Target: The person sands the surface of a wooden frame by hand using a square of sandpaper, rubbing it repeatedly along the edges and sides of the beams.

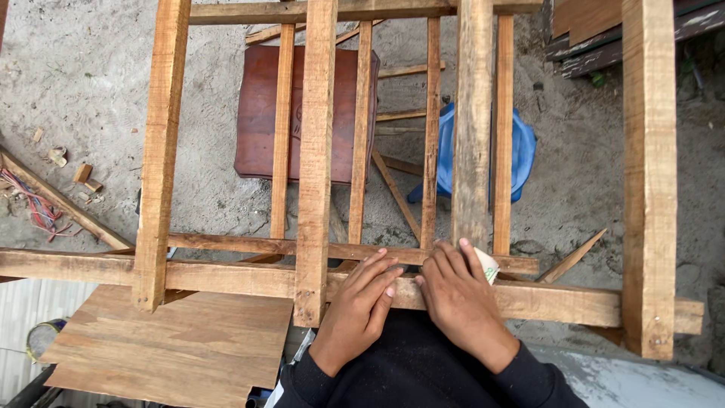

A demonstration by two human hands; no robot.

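Both my hands rest side by side on a long horizontal wooden beam of a rough timber frame. My left hand lies flat on the beam, fingers together, holding nothing. My right hand presses a small folded pale piece, seemingly sandpaper, against the beam next to an upright plank. Another wide plank crosses the beam just left of my left hand. Dark sleeves cover both forearms.
Several thinner slats run under the frame. Below it on the sandy ground sit a brown wooden stool and a blue plastic item. A plywood sheet lies lower left, red wires far left, a thick plank at right.
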